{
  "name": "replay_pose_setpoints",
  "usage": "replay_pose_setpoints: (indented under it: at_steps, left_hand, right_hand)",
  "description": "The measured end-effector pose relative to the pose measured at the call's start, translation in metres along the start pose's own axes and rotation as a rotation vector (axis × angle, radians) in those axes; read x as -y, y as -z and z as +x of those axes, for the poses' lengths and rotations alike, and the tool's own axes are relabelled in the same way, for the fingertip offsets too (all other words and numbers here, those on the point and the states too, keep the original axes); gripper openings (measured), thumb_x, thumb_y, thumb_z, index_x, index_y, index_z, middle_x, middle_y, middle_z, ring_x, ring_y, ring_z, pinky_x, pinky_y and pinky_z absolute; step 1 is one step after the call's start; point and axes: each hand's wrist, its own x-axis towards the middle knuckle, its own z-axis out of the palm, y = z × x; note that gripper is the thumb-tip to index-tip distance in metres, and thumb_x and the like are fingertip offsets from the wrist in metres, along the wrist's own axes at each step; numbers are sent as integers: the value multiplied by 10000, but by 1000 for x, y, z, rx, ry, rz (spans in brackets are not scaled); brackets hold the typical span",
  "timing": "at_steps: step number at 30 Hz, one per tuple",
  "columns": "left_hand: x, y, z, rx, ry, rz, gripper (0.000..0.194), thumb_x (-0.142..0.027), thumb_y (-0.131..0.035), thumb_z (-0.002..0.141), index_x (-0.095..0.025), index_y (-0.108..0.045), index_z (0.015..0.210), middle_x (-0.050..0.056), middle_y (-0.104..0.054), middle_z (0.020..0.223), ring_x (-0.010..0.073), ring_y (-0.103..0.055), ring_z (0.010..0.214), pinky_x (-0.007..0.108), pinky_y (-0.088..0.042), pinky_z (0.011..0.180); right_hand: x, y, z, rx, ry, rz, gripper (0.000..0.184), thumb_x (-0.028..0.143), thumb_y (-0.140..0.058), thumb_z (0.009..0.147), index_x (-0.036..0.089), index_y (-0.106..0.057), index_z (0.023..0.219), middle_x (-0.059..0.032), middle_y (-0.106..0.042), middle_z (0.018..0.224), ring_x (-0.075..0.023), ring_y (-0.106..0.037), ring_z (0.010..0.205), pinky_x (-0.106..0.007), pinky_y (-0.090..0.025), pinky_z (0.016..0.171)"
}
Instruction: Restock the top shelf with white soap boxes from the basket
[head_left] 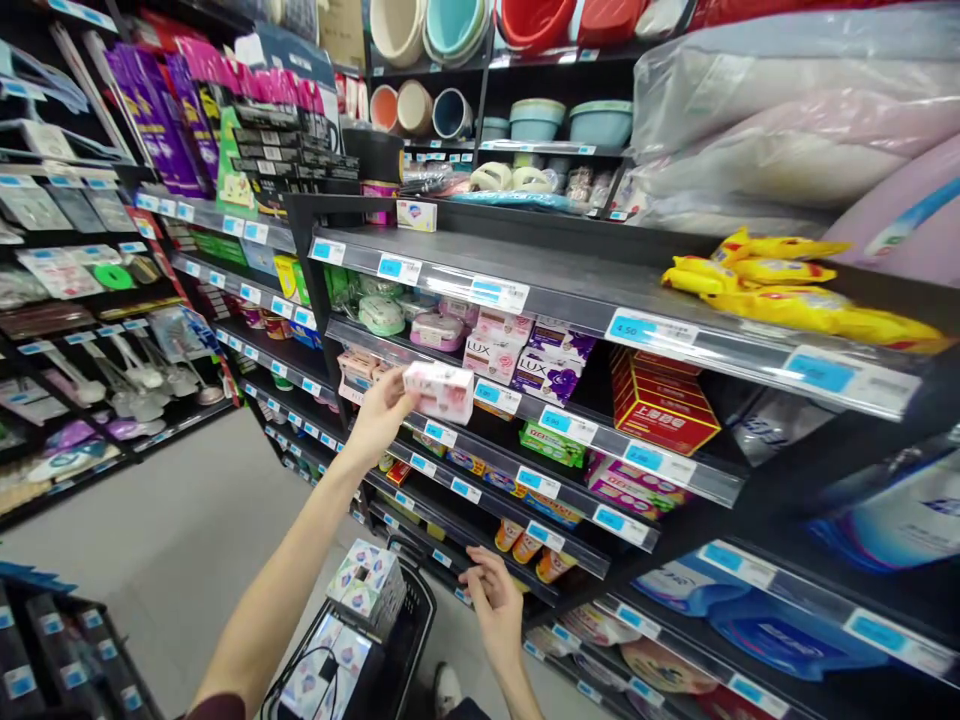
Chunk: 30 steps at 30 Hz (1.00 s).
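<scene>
My left hand (pixel 382 410) is raised to the soap shelf (pixel 570 425) and grips one end of a pink and white soap box (pixel 440 390), held level in front of the shelf edge. Pink and purple LUX soap boxes (pixel 525 360) stand on that shelf just behind it. My right hand (pixel 491 590) hangs lower, fingers spread and loosely curled, with nothing in it, near the edge of a lower shelf (pixel 480 560). Below my arms is a black basket (pixel 390 640) holding several white and blue packs (pixel 364 585).
Black shelving runs along the right, with red boxes (pixel 660 400), yellow packets (pixel 780 285), green packs (pixel 551 443) and blue price tags. Basins and bowls (pixel 540 120) sit on top shelves, wrapped pillows (pixel 787 120) at the upper right. Another rack stands at the left across a grey floor aisle (pixel 187 520).
</scene>
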Motion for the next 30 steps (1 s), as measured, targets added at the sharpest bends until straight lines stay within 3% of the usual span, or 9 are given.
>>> replay_pose_setpoints:
  at_steps: [4,9,15,20,24,30]
  left_hand:
    - [-8,-32,68,42,-53,-75,615,-556,-831,757,-160,-637,1186,129,-747,1102,289,-719,997,403,-610,843]
    - [-1,-57,105,62,-91,-104,706,-603,-848,703,-126,-622,1171,149,-760,1087,298,-725,1010,429,-593,886]
    - [6,-79,123,8,-130,-130,590,-499,-822,762,-119,-599,1154,178,-746,1150,302,-713,1070,462,-559,966]
    - [13,-93,128,-47,-197,-4,451,-407,-781,788,-140,-590,1098,182,-706,1222,309,-680,1154,439,-535,1003]
    - [12,-96,123,21,-194,81,544,-402,-803,781,-151,-572,1204,163,-676,1293,305,-673,1162,442,-525,1013]
    - [17,-98,124,78,-117,279,485,-491,-771,810,-120,-658,1102,163,-746,1105,342,-695,1061,471,-530,940]
  right_hand:
    - [-10,13,-8,-14,-21,-10,285,460,-696,882,180,-723,921,-134,-718,1032,-192,-695,678,-294,-563,599]
    - [-28,21,-19,-67,-50,11,318,502,-719,847,185,-734,855,-99,-726,884,-181,-664,608,-269,-528,548]
    - [-31,22,-18,-37,-90,14,346,524,-716,838,179,-729,822,-92,-723,838,-186,-666,599,-261,-518,538]
    - [-31,22,-9,10,-64,-33,327,508,-690,857,185,-735,838,-86,-725,836,-191,-673,617,-268,-526,564]
    - [-34,24,-5,28,-77,-45,321,497,-680,867,180,-728,847,-79,-716,810,-189,-674,623,-262,-517,569]
    - [-37,28,-8,46,-109,-57,331,508,-687,856,178,-721,844,-79,-718,800,-190,-669,622,-267,-523,573]
